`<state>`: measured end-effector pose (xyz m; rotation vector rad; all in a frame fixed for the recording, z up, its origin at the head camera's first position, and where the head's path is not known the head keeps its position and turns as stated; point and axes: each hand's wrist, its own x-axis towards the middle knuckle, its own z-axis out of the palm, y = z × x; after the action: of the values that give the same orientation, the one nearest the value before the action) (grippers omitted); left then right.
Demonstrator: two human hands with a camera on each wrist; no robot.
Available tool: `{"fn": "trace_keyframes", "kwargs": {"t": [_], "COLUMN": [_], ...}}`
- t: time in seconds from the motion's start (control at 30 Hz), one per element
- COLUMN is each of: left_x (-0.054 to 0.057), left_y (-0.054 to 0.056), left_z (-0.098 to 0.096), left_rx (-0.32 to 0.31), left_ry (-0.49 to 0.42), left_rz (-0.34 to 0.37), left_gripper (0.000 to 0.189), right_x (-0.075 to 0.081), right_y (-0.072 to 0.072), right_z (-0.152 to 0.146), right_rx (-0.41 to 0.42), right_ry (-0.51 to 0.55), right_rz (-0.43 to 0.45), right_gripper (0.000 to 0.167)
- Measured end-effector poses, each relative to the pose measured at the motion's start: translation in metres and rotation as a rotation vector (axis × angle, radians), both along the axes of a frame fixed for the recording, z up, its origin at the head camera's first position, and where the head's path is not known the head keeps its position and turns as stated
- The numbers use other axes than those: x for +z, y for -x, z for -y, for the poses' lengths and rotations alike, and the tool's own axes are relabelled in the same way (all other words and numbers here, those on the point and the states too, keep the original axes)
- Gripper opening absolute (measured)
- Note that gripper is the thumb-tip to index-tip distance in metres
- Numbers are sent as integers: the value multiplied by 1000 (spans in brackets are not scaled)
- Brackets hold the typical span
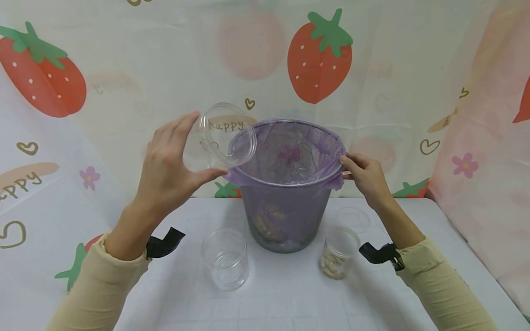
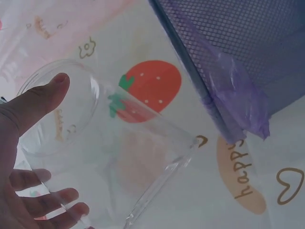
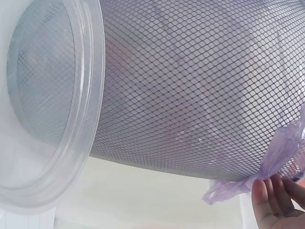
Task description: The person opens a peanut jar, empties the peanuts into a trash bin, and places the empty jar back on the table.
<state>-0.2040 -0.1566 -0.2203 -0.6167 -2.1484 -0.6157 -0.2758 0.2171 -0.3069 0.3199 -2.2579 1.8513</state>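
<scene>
My left hand (image 1: pixel 167 161) grips a clear plastic jar (image 1: pixel 230 134) between thumb and fingers, tilted on its side at the left of a mesh wastebasket (image 1: pixel 285 220). Nothing shows inside the jar; in the left wrist view its see-through wall (image 2: pixel 143 157) lies along the fingers. A purple plastic bag (image 1: pixel 290 158) lines the wastebasket and folds over its rim. At the right of that rim, my right hand (image 1: pixel 366 177) pinches the bag's edge, with thumb and fingertips together. The right wrist view shows this hand (image 3: pixel 281 202) beside the bunched purple plastic (image 3: pixel 281 150).
Another clear jar (image 1: pixel 225 262) stands on the white table (image 1: pixel 281 299), front left of the wastebasket. At front right is a small lidded jar (image 1: pixel 336 264) with pale pieces inside. Behind the table hangs a strawberry-print sheet (image 1: pixel 178 59).
</scene>
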Motion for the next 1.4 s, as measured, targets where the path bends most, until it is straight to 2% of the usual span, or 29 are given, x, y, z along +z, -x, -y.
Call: {"fn": "trace_keyframes", "kwargs": {"t": [0.33,0.6,0.77,0.87,1.07,1.17,1.4], "left_x": [-1,-7,-11,-15,-23,-28,-43], "left_y": [-12,-21,-25,-28,-32,-36,-46], "left_z": [-4,-6,-7,-7,-3,-4,-10], "left_rx": [-36,-124,-186,-199,-193,-201,-255], "left_ry": [-113,-199,-275,-309,-344,-350,-394], "left_rz": [94,228,339,387,420,439,478], "left_gripper": [102,100,99,97,92,91,92], "right_x": [0,0,-2,-2,-2,-1,0], "right_y": [2,2,2,1,1,1,-1], "right_z": [0,0,0,0,1,0,0], "right_rx": [-7,-10,-7,-12,-8,-2,-3], "right_ry": [-7,-2,8,45,50,21,12], "right_rz": [8,13,11,2,-4,2,6], "right_gripper": [48,48,50,51,49,50,48]}}
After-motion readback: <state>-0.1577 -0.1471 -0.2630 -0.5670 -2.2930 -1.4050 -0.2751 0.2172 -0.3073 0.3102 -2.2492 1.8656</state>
